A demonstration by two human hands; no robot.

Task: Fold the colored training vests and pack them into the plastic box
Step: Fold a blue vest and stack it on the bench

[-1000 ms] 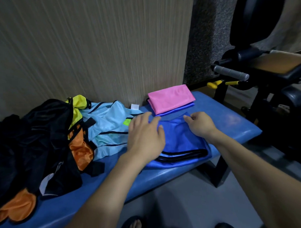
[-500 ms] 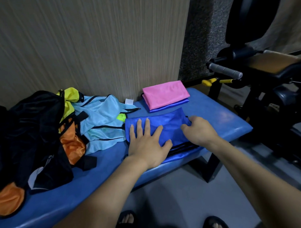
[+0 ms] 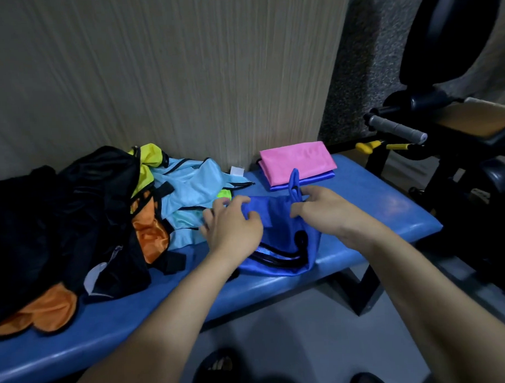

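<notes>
Gripping: both hands are on the blue vest (image 3: 278, 219), which lies partly folded on the blue bench (image 3: 383, 206), near its front edge.
Left hand (image 3: 232, 229): fingers curled, thumb and fingertips pinched shut on the vest's left edge, bunching the cloth upward.
Right hand (image 3: 320, 209): fingers closed on the vest's upper right corner; a blue strap loop sticks up just above the knuckles.
Blue vest: black trim shows along the lower fold, near the bench's front edge; the bottom right corner hangs slightly over it.
Folded stack: a pink vest (image 3: 297, 161) lies flat on top of another folded blue piece (image 3: 302, 180), at the back of the bench against the wall (image 3: 184, 79), just beyond the right hand.
Unfolded pile: a light blue vest (image 3: 191, 193) with black trim lies just left of the left hand, touching the held vest; a yellow one (image 3: 147, 166) and an orange one (image 3: 150, 238) are tangled behind and beside it.
Black bag (image 3: 60, 226): slumped at the left end of the bench, with more orange cloth (image 3: 46, 313) spilling out beneath it.
Labels: a small white tag (image 3: 237, 170) stands by the wall between the light blue vest and the pink one; any print on it is too small to read.
Right side: dark gym equipment (image 3: 459, 155) with a grey-wrapped handle (image 3: 398, 127).
Plastic box: I cannot see it from here.
</notes>
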